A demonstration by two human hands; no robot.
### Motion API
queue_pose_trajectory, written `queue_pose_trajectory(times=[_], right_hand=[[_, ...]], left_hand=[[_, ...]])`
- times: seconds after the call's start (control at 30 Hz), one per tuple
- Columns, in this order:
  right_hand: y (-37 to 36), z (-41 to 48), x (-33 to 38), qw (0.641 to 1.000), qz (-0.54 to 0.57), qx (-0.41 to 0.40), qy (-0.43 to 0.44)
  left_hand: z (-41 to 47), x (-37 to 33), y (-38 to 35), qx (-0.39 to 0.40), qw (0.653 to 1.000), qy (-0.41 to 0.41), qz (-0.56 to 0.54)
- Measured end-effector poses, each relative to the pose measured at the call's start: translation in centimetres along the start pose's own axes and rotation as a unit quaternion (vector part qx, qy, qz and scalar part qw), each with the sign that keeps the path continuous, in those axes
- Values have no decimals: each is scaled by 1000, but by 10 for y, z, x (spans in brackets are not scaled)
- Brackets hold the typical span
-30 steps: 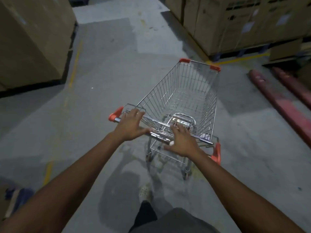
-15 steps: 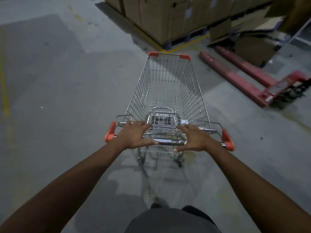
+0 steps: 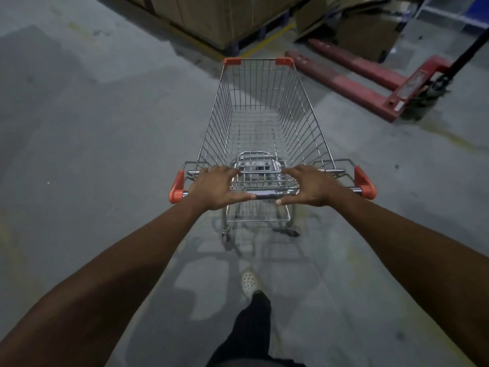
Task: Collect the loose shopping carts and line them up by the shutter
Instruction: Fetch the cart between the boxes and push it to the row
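Note:
An empty wire shopping cart (image 3: 264,123) with orange corner caps and orange handle ends stands on the concrete floor straight ahead of me. My left hand (image 3: 215,188) rests on the left part of the cart's handle bar (image 3: 267,194). Its fingers stretch forward to the basket's rear wire, and its thumb lies along the bar. My right hand (image 3: 308,186) presses on the right part of the bar in the same way. The shutter is not in view.
A red pallet jack (image 3: 370,83) lies on the floor ahead and to the right, its forks close to the cart's front. Stacked cardboard boxes on pallets (image 3: 219,19) stand beyond the cart, and loose cardboard (image 3: 367,33) lies behind the jack. Grey floor spreads out to the left.
The cart has swung to the right and now points straight ahead. The pallet jack has come into view, and the boxes on the left have dropped out of it. Both hands stay on the handle.

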State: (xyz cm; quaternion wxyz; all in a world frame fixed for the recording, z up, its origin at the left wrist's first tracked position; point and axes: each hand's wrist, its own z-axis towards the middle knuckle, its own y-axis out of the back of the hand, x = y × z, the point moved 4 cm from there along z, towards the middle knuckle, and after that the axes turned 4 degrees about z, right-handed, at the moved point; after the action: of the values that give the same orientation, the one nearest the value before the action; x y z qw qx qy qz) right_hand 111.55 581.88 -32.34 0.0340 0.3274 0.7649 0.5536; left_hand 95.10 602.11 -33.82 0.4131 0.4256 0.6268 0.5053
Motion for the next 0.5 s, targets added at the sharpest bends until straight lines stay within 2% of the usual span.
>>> queue_pose_trajectory(times=[0.3,0.5], right_hand=[[-33,-49,0,997,34,-32,-68],[-42,-65,26,990,67,-80,-95]], left_hand=[[-12,-16,-10,16,998,-63,10],[-13,-6,-7,36,993,-106,21]])
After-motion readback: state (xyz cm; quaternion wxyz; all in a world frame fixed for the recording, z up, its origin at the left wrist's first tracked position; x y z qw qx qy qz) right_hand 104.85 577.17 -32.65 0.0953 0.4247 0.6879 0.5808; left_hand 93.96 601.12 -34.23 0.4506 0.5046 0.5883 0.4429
